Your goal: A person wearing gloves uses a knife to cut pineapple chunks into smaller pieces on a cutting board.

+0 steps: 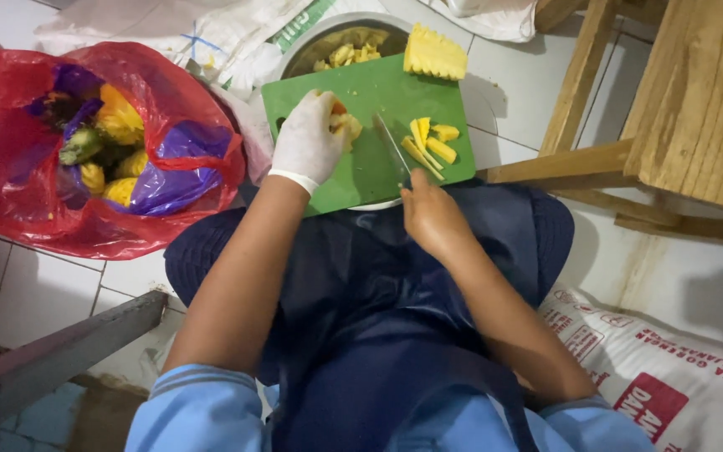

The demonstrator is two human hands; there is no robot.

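A red plastic bag (18, 180) is seen lying open on the white tiled floor (35, 293) at the left, filled with pineapple crowns and peel (98, 138) (some purple plastic is tucked in among them). A wooden chair frame (679, 109) is placed at the upper right. A white printed sack (671, 377) is spread on the floor at the lower right, and another white sack (211, 33) is bunched along the top.

- White tiled floor (35, 293) carries everything here.
- A red plastic bag (10, 192) of pineapple scraps lies at left.
- Printed woven sack (671, 377) lies at lower right.
- Wooden furniture legs (579, 75) stand at upper right.
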